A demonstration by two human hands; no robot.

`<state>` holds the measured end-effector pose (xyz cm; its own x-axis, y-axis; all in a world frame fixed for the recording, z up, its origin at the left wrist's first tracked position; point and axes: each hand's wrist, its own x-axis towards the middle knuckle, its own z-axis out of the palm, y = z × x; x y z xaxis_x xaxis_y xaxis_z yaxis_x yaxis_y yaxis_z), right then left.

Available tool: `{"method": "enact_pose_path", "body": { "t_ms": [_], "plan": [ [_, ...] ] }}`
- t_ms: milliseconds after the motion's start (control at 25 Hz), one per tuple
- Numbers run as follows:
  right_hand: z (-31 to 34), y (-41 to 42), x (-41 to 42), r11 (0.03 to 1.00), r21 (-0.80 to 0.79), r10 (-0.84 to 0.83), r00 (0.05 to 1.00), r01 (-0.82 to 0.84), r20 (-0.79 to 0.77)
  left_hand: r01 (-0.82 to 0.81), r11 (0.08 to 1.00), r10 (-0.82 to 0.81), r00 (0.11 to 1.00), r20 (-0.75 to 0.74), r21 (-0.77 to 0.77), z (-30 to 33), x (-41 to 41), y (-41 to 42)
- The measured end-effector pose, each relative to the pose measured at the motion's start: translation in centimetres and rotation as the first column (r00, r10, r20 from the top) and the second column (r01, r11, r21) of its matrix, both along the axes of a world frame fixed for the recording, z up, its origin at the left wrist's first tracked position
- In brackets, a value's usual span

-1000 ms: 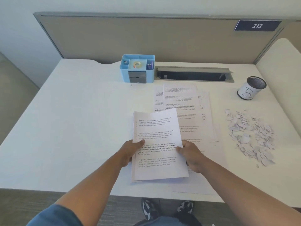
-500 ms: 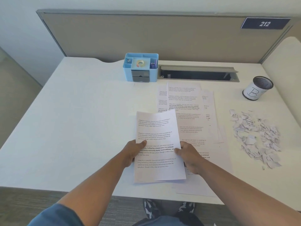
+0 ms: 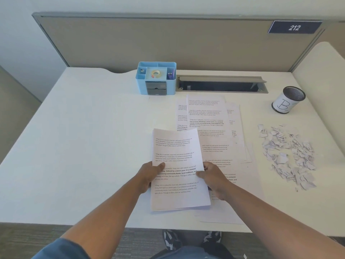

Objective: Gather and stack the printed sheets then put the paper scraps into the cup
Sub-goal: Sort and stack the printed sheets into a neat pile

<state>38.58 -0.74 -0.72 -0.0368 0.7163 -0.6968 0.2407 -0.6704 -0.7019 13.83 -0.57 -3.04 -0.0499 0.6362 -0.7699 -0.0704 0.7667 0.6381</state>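
A small stack of printed sheets (image 3: pixel 177 157) is held near the desk's front edge. My left hand (image 3: pixel 149 174) grips its left side with the thumb on top. My right hand (image 3: pixel 212 178) pinches the right side, thumb on the page. More printed sheets (image 3: pixel 214 131) lie spread on the desk behind and to the right, partly under the held stack. A pile of paper scraps (image 3: pixel 287 154) lies at the right. The mesh cup (image 3: pixel 288 100), wrapped in a white label marked B, stands upright beyond the scraps.
A blue desk organiser (image 3: pixel 156 78) with a tape roll stands at the back centre. Beside it is an open cable tray slot (image 3: pixel 222 85). A beige partition (image 3: pixel 168 40) with a 212 plate closes the back of the white desk (image 3: pixel 84 137).
The held stack has stayed between both hands and shifted only slightly; the view has drifted a little. The spread sheets, scraps and cup lie as before.
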Motion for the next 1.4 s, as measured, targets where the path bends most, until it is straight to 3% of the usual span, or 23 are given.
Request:
{"method": "enact_pose_path", "body": {
  "t_ms": [200, 480, 600, 720, 1080, 1280, 1400],
  "plan": [
    [0.9, -0.3, 2.4, 0.982, 0.131, -0.154, 0.973, 0.133, 0.172, -0.028, 0.998, 0.03, 0.999, -0.03, 0.054, -0.3, 0.4, -0.1],
    [0.6, -0.2, 7.1, 0.938, 0.222, -0.34, 0.819, 0.265, 0.463, -0.03, 0.998, 0.033, 0.999, -0.037, 0.061, -0.8, 0.3, 0.1],
    [0.8, -0.3, 8.0, 0.94, 0.178, -0.341, 0.799, 0.29, 0.496, -0.03, 0.998, 0.032, 0.999, -0.041, 0.056, -0.7, 0.4, 0.1],
    [0.9, -0.5, 8.3, 0.971, 0.104, -0.237, 0.809, 0.215, 0.538, -0.033, 0.998, 0.035, 0.998, -0.046, 0.058, -0.8, 0.4, 0.1],
    [0.5, -0.1, 9.1, 0.948, 0.106, -0.318, 0.879, 0.3, 0.356, -0.036, 0.997, 0.039, 0.998, -0.055, 0.065, -1.2, 0.4, 0.2],
    [0.8, -0.2, 8.8, 0.966, 0.082, -0.252, 0.808, 0.247, 0.532, -0.03, 0.997, 0.034, 0.998, -0.053, 0.07, -1.1, 0.4, 0.2],
    [0.5, -0.1, 9.2, 0.971, 0.079, -0.235, 0.84, 0.225, 0.489, -0.028, 0.997, 0.032, 0.998, -0.056, 0.066, -1.2, 0.4, 0.2]
  ]
}}
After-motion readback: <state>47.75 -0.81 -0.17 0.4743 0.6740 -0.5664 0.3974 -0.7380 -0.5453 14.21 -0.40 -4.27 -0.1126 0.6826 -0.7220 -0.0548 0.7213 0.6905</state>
